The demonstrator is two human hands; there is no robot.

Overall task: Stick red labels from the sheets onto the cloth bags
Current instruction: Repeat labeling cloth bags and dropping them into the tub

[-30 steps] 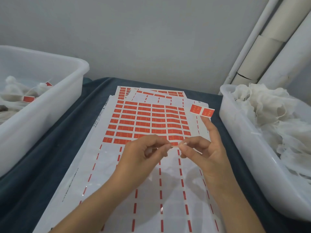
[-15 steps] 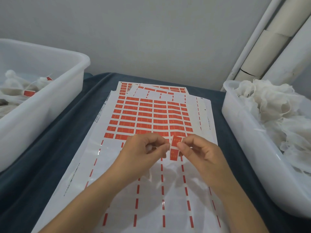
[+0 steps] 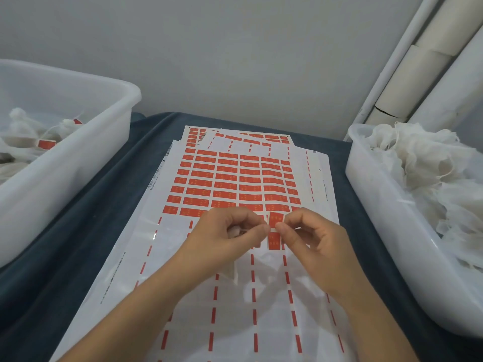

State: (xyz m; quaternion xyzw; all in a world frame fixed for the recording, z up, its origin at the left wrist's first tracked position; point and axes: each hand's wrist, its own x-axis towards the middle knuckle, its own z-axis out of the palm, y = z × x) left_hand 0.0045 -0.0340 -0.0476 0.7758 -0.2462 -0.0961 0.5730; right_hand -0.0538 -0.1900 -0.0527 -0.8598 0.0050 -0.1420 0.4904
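Note:
A red label (image 3: 274,242) hangs upright between my two hands, just above the sheet. My right hand (image 3: 316,239) pinches its right edge between thumb and forefinger. My left hand (image 3: 227,235) has curled fingers, and its fingertips meet the label's left edge. It also holds a thin white cloth bag (image 3: 236,269), which hangs under the palm and is mostly hidden. Below both hands lies the top label sheet (image 3: 235,184), with rows of red labels on its far half and bare backing on the near half.
A white bin (image 3: 65,163) on the left holds cloth bags with red labels on them. On the right, another white bin (image 3: 371,205) is heaped with plain cloth bags (image 3: 423,163). More label sheets lie under the top one on a dark blue cloth (image 3: 86,231). White pipes stand at the back right.
My right hand brought the label down from the upper right to between both hands. The label has turned upright and is pinched from both sides.

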